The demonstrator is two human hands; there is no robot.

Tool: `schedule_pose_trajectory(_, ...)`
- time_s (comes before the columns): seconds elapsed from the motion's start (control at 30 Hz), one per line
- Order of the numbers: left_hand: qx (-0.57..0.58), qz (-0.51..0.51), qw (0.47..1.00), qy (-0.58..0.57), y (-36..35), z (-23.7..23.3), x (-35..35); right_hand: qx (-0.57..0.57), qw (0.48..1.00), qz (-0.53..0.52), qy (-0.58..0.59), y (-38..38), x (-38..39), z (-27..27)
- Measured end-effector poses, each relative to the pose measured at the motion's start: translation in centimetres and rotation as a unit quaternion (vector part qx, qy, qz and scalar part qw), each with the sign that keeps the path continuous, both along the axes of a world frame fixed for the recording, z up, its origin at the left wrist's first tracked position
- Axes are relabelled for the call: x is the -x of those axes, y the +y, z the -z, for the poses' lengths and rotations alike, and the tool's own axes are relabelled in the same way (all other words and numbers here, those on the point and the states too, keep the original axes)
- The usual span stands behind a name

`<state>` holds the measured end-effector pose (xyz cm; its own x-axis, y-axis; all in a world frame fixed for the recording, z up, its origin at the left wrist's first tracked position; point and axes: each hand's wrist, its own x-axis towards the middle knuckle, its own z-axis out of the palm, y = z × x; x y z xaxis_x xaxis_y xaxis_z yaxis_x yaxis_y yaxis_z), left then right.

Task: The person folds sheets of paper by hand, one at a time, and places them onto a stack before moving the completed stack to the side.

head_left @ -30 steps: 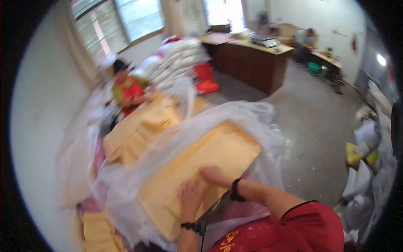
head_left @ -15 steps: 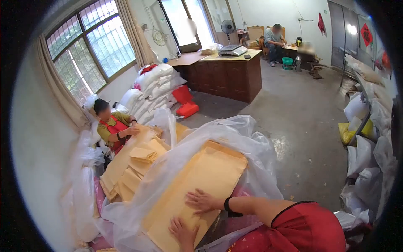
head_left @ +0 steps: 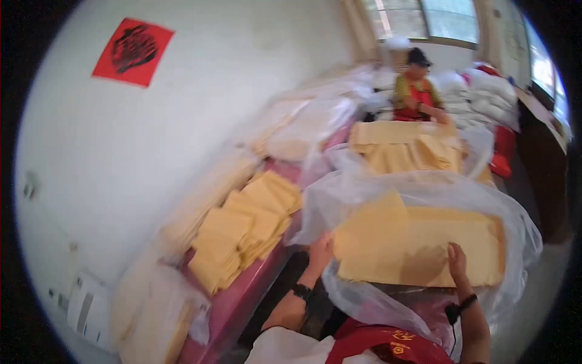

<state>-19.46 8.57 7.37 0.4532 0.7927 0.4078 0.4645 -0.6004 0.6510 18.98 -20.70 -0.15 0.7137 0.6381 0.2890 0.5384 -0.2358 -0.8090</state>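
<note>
A stack of thin yellow sheets (head_left: 388, 264) lies on spread clear plastic (head_left: 370, 300) in front of me. My left hand (head_left: 322, 250) is closed on the left edge of the top sheet, and one pale corner (head_left: 391, 209) of it stands up, folded over the stack. Over the stack's near right part is my right hand (head_left: 457, 261), its fingers pointing away from me and a shadow beside it. Blur hides whether the right fingers pinch a sheet. A dark band circles each wrist.
To the left, folded yellow sheets (head_left: 245, 224) lie on a pink surface (head_left: 242, 297), with plastic-wrapped bundles (head_left: 212, 194) along the wall. Across from me, a co-worker (head_left: 418, 94) in a red apron stands behind another yellow pile (head_left: 409, 151). White sacks (head_left: 485, 100) are stacked behind.
The view has swung left, showing the wall and side surface. My hands lay flat on the stack; now the left grips a sheet's edge, with a corner raised, and the hands are farther apart.
</note>
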Motion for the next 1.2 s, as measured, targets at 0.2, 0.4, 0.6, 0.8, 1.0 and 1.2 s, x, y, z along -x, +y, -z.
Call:
schedule_pose_trajectory(0.2,0.075,-0.176,0.903,-0.385,6.7,-6.8,9.5,0.089,0.993,-0.048,-0.061,0.3,2.2,1.5)
schedule_pose_trajectory(0.4,0.246,-0.114,0.79,-0.55,10.6,-5.6,9.8,0.083,0.983,-0.109,-0.126,3.2,4.9,3.5)
schedule_pose_trajectory(0.6,0.393,0.082,0.908,-0.119,1.2,6.0,-2.1,0.188,0.931,-0.126,-0.288,1.0,8.5,-0.2)
schedule_pose_trajectory(0.8,0.035,-0.056,0.997,0.033,-0.2,13.3,-3.5,0.135,0.979,-0.005,-0.155,-1.3,3.0,0.5)
schedule_pose_trajectory(1.0,0.343,0.037,0.937,-0.043,-0.2,11.2,-0.6,0.108,0.969,0.187,-0.123,-4.0,-4.2,-4.4)
schedule_pose_trajectory(1.2,0.527,0.112,0.817,-0.205,-6.4,3.5,-2.0,0.168,0.974,-0.133,-0.067,3.8,7.8,-1.6)
